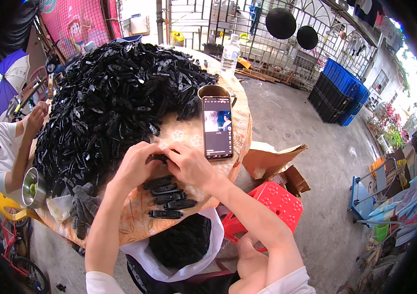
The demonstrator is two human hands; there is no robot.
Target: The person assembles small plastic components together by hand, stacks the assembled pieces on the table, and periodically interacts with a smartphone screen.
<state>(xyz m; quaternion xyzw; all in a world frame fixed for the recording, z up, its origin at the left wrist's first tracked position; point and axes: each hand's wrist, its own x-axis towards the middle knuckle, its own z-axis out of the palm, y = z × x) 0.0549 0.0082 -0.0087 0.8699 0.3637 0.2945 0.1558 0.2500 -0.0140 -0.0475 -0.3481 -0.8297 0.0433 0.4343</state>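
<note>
Over the round table with its flowered orange cloth [179,133], my left hand [139,161] and my right hand [189,164] meet. Both are closed, pinching a small black plastic piece [159,158] between the fingertips; my fingers cover part of it. Just nearer to me, several similar black plastic pieces [173,205] lie side by side in a short stack. A large heap of these black pieces [105,108] covers the far and left part of the table. Below the table edge, an open white bag [216,240] by my lap holds many more.
A phone [218,130] leans against a metal mug [213,91], with a water bottle [229,58] behind. Grey gloves [85,208] and a metal bowl [32,188] are at left, near another person [7,152]. A red stool [279,206] and cardboard [267,161] stand right.
</note>
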